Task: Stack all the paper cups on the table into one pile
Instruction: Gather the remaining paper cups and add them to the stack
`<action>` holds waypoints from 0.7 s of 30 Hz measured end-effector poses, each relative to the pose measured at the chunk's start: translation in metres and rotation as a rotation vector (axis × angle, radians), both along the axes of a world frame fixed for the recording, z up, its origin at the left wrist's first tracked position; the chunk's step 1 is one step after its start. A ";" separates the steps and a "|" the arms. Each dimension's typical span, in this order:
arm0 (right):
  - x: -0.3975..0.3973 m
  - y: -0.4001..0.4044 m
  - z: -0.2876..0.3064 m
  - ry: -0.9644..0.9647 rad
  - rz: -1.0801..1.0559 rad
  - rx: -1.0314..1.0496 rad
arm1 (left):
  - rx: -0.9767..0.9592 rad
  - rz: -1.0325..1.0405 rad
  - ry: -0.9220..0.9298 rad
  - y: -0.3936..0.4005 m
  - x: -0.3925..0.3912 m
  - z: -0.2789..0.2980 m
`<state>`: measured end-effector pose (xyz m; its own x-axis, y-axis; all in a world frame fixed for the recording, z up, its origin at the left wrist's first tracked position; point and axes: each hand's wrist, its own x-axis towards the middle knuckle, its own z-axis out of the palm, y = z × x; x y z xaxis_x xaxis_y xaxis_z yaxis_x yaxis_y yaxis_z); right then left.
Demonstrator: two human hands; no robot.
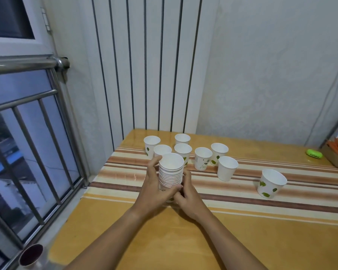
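Currently both hands hold the pile. Left hand (pixel 154 184) wraps the near-left side of the tall stack of nested white paper cups (pixel 171 170), fingers reaching up toward the rim, thumb across the lower front. Right hand (pixel 185 193) curls round the stack's base on the right. The stack stands upright, or nearly so, on the yellow wooden table with a brown-striped runner (pixel 242 240); whether its base touches the surface is hidden by the hands.

Judged step: mid-task, steadying the pile between pickups. Eight single cups are not yet stacked.

Farther right, well apart from the rest: a lone white paper cup with green leaf print (pixel 271 184). Beyond the stack, a plain white paper cup (pixel 227 168), then a white cup with dark print (pixel 203 158) and a leaf-printed cup behind it (pixel 219 153). Just behind the stack, two cups side by side (pixel 182 152); at the far edge, two more (pixel 151 143).

Next move, as I judge it: free one hand, keep the other on the pile, take the nearest cup behind and seat it squarely in the top rim. Risk: tall pile may tip if released.
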<state>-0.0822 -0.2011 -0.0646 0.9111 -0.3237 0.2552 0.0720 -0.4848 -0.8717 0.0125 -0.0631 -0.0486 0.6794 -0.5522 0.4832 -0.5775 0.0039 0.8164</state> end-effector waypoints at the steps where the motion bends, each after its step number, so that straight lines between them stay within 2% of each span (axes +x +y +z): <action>1: -0.001 -0.003 0.000 -0.004 0.016 -0.005 | -0.005 -0.005 0.008 -0.001 0.000 -0.003; 4: 0.002 -0.013 0.000 -0.067 -0.046 0.004 | -0.044 0.026 -0.072 -0.002 0.001 -0.009; 8: 0.023 -0.024 0.005 -0.124 -0.242 -0.148 | -0.082 0.157 -0.178 0.003 0.009 -0.011; 13: 0.056 -0.026 0.016 -0.176 -0.212 -0.297 | -0.067 0.278 -0.154 0.021 0.027 -0.014; 21: 0.096 -0.014 0.022 -0.039 -0.168 -0.440 | 0.003 0.175 0.023 0.040 0.031 -0.009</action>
